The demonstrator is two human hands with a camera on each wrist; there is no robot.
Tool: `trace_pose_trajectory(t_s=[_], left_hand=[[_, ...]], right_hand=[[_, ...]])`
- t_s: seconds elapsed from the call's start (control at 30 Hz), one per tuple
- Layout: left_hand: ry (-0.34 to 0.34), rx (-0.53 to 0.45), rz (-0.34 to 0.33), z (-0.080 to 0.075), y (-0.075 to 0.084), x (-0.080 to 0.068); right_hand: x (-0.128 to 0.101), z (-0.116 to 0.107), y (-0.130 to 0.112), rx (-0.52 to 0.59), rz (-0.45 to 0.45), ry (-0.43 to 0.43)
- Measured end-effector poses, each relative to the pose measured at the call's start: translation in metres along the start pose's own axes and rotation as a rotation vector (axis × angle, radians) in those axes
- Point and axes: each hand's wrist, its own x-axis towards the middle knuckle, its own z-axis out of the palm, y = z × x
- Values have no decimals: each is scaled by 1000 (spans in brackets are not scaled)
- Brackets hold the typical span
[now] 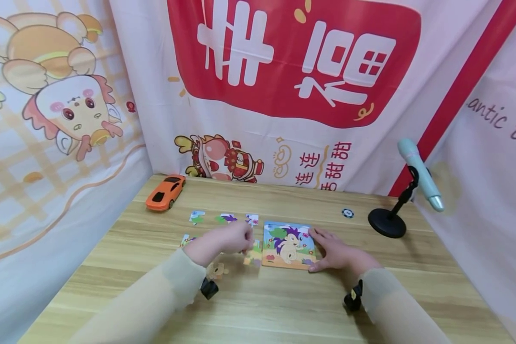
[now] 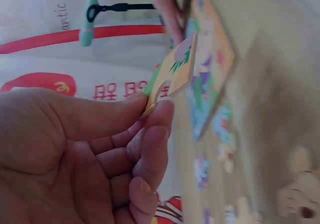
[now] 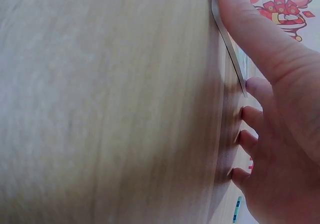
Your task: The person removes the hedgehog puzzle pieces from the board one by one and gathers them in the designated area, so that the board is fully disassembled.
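One puzzle piece (image 2: 172,74) is pinched by the left hand (image 1: 234,237) beside the puzzle board (image 1: 289,244), whose right edge is steadied by the flat right hand (image 1: 333,251). Beyond, three loose pieces (image 1: 225,218), one orange toy car (image 1: 165,192) and one microphone (image 1: 419,174) are shown; "连连" is legible on the backdrop (image 1: 284,95).

Orange toy car (image 1: 165,192) parked at the far left of the wooden table (image 1: 258,306), near the cartoon-printed backdrop cloth (image 1: 69,105). Teal microphone (image 1: 420,174) tilted on a black round-based stand (image 1: 389,220) at far right. Small dark round token (image 1: 347,213) lies just left of the stand.
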Motion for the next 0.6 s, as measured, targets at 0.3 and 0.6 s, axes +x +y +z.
trace_pose_trajectory(t_s=[0.3, 0.6], left_hand=[[-13, 112, -43, 23, -23, -7], [41, 168, -133, 34, -30, -3]], right_hand=[[-1, 0, 0, -9, -12, 12], [-1, 1, 3, -9, -20, 22]])
